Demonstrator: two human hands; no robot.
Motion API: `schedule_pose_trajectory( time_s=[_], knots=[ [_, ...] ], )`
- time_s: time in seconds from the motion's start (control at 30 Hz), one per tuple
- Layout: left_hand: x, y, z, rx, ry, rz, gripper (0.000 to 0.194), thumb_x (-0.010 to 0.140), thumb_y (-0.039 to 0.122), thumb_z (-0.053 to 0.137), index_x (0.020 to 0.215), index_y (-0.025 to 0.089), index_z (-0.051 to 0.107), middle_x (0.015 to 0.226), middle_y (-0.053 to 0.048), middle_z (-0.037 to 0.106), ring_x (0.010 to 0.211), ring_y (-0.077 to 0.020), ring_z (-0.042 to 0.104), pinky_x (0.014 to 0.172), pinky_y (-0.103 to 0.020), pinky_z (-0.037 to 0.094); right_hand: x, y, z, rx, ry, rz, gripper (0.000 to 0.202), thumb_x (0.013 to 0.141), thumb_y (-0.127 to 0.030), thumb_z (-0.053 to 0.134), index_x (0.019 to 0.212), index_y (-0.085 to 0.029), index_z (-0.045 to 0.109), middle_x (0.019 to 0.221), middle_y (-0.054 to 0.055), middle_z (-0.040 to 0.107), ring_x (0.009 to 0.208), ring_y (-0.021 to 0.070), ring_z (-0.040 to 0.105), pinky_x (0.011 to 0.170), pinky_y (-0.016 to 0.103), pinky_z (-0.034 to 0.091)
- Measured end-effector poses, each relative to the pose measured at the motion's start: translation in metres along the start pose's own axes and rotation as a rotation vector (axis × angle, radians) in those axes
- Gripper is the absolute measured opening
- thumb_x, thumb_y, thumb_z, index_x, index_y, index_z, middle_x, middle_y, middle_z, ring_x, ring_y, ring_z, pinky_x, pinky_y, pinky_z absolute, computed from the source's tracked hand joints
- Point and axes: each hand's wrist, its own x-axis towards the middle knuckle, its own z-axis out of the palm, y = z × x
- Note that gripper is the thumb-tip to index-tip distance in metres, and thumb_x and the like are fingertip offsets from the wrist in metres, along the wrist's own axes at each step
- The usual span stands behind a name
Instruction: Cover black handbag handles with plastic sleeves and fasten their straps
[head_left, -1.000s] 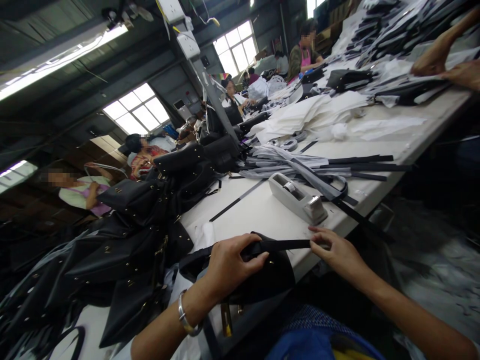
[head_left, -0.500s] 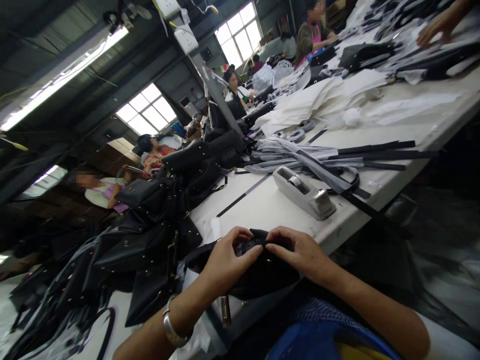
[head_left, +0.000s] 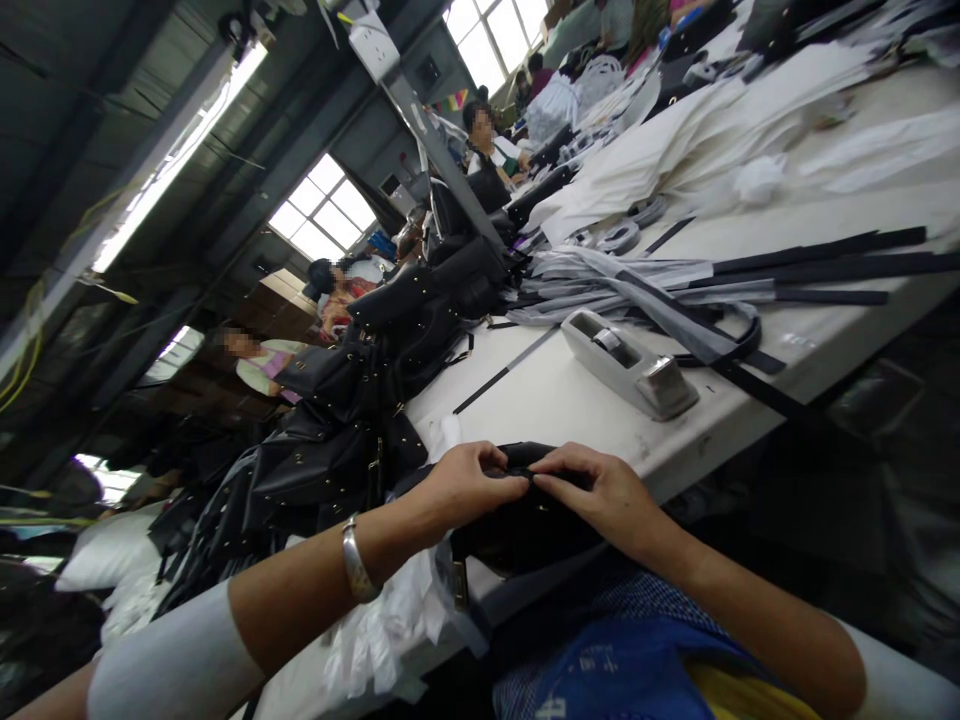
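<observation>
A black handbag (head_left: 517, 535) with small gold studs lies at the table's front edge, close to my body. My left hand (head_left: 472, 485) pinches the bag's upper edge between thumb and fingers. Just beside it, my right hand (head_left: 592, 490) grips the same edge, thumb and fingertips closed on it. The two thumbs nearly meet over the bag's opening. A metal buckle (head_left: 459, 585) hangs below on the left. What lies between the fingertips is partly hidden.
A grey tape dispenser (head_left: 628, 365) stands ahead of my hands. Black straps (head_left: 825, 255), partly wrapped, reach past the table edge. Finished-looking black bags (head_left: 322, 460) pile up at left. White sheets (head_left: 675, 150) lie farther back. Co-workers (head_left: 495, 150) sit beyond.
The view has swung left, so the scene sits farther right. Both hands stay on the bag's edge, and my left hand's fingers have drawn closer to its thumb.
</observation>
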Motion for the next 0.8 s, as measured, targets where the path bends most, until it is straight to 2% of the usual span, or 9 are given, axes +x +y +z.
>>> schedule_pose_trajectory(
  time_s=[0.13, 0.33, 0.5, 0.8],
  knots=[
    [-0.002, 0.005, 0.005, -0.031, -0.006, -0.016, 0.037, 0.066, 0.036, 0.073, 0.094, 0.013, 0.065, 0.083, -0.004, 0.068, 0.073, -0.0187, 0.064, 0.062, -0.027, 0.047, -0.001, 0.004, -0.006, -0.014, -0.017, -0.033, 0.013, 0.086, -0.027, 0.068, 0.093, -0.027, 0.078, 0.095, 0.003, 0.07, 0.093, 0.0202, 0.066, 0.087, 0.033, 0.051],
    [-0.011, 0.01, 0.01, -0.102, 0.031, 0.024, 0.032, 0.067, 0.032, 0.071, 0.09, 0.011, 0.065, 0.083, -0.004, 0.066, 0.078, -0.0187, 0.062, 0.066, -0.025, 0.044, 0.0, 0.004, -0.008, -0.003, -0.074, 0.028, 0.01, 0.086, -0.027, 0.069, 0.094, -0.023, 0.073, 0.093, 0.001, 0.071, 0.09, 0.0192, 0.066, 0.083, 0.031, 0.049],
    [-0.013, 0.009, 0.013, -0.175, 0.004, 0.042, 0.034, 0.07, 0.034, 0.072, 0.093, 0.01, 0.065, 0.086, -0.006, 0.067, 0.078, -0.0187, 0.061, 0.066, -0.025, 0.043, 0.002, 0.009, -0.008, 0.08, -0.123, 0.089, 0.013, 0.086, -0.028, 0.068, 0.097, -0.022, 0.068, 0.087, -0.001, 0.069, 0.083, 0.0174, 0.064, 0.075, 0.028, 0.048],
    [-0.007, 0.003, 0.029, -0.099, 0.107, 0.126, 0.026, 0.073, 0.025, 0.066, 0.093, 0.01, 0.064, 0.088, -0.009, 0.07, 0.084, -0.0228, 0.065, 0.07, -0.028, 0.047, -0.002, 0.013, -0.005, 0.061, -0.082, 0.084, 0.012, 0.086, -0.025, 0.066, 0.098, -0.022, 0.067, 0.087, -0.002, 0.067, 0.084, 0.016, 0.062, 0.076, 0.026, 0.045]
  ],
)
